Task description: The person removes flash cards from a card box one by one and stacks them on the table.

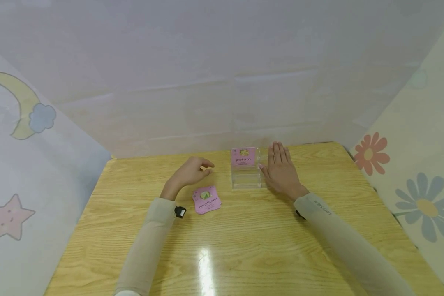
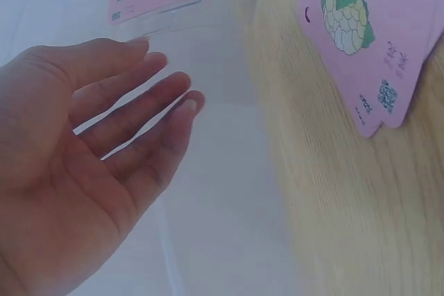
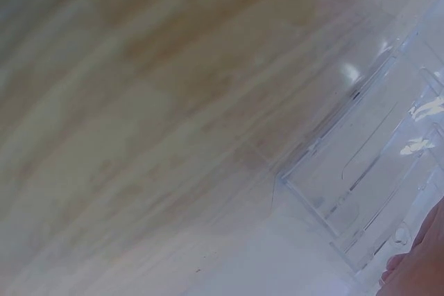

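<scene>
A clear plastic card holder (image 1: 246,181) with stepped slots stands near the table's back edge. In its rear slot, on the left side, a pink potato card (image 1: 243,159) leans upright. My right hand (image 1: 281,170) lies over the holder's right part, fingers straight and together, thumb apart; the holder's edge (image 3: 312,206) shows beside it in the right wrist view. To the left of the holder hovers my left hand (image 1: 190,172), its fingers loosely bent around nothing. Just below that hand, a slightly fanned stack of pink cards (image 1: 207,200) rests on the table, cauliflower on top.
The wooden table (image 1: 244,246) reaches back to a pale sheet wall (image 1: 207,82). Printed side panels rise at the left (image 1: 40,176) and right (image 1: 410,164). Each wrist carries a dark strap, with a small black device (image 1: 180,212) on the left one.
</scene>
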`<act>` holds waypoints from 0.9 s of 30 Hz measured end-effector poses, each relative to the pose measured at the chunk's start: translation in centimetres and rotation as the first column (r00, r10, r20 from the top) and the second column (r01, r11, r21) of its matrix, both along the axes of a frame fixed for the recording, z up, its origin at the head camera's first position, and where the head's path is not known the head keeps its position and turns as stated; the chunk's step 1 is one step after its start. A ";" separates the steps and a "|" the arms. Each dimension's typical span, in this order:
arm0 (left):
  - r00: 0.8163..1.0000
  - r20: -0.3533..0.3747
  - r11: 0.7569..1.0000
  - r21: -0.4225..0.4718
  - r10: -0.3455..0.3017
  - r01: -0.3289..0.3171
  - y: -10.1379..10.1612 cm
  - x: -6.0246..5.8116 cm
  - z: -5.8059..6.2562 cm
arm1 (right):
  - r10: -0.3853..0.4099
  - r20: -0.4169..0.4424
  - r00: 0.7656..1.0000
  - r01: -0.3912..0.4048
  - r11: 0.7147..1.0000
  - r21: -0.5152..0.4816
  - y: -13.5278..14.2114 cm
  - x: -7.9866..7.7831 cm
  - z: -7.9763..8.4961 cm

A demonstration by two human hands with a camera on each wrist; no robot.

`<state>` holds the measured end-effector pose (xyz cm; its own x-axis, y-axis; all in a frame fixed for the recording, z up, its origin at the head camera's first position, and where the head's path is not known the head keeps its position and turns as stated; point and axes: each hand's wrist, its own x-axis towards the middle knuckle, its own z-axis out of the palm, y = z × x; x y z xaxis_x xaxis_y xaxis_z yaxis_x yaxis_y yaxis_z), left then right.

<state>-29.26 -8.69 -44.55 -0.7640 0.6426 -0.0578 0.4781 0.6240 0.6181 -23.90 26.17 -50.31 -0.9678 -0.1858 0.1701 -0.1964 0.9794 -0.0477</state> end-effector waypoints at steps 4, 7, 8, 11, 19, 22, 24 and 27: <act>1.000 -0.010 0.999 0.031 0.013 -0.013 0.4 0.0 0.4 | 0.000 -0.001 1.000 0.000 1.000 -0.002 0.0 0.0 0.0; 1.000 -0.022 0.999 0.038 0.003 -0.002 0.6 -0.1 0.6 | 0.000 0.001 1.000 0.000 1.000 -0.004 0.0 0.0 0.0; 1.000 -0.025 0.999 0.039 -0.001 0.002 0.7 -0.1 0.7 | 0.000 -0.001 1.000 0.000 1.000 -0.001 0.1 0.0 -0.1; 0.999 -0.034 0.999 0.039 -0.014 0.015 0.9 -0.1 1.0 | 0.003 -0.012 1.000 -0.003 1.000 0.006 0.1 0.0 -0.1; 0.998 -0.060 1.000 -0.002 -0.021 0.021 1.7 -0.3 1.9 | 0.011 -0.040 0.999 -0.010 1.000 0.023 0.1 -0.2 -0.1; 0.996 -0.082 1.000 -0.016 -0.023 0.022 2.2 -0.4 2.0 | 0.008 -0.033 0.999 -0.007 1.000 0.019 0.1 -0.2 -0.1; 0.995 -0.095 1.000 -0.019 -0.026 0.024 2.6 -0.5 2.0 | 0.004 -0.026 1.000 -0.004 1.000 0.016 0.1 -0.2 -0.1; 0.993 -0.118 0.999 -0.045 -0.025 0.020 3.0 -0.6 1.9 | 0.002 -0.022 1.000 -0.001 1.000 0.023 0.1 -0.1 -0.1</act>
<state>-29.86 -5.66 -42.67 -0.7525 0.6586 0.0039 0.5604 0.6372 0.5292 -24.04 26.27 -50.36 -0.9635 -0.1914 0.1872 -0.1987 0.9798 -0.0210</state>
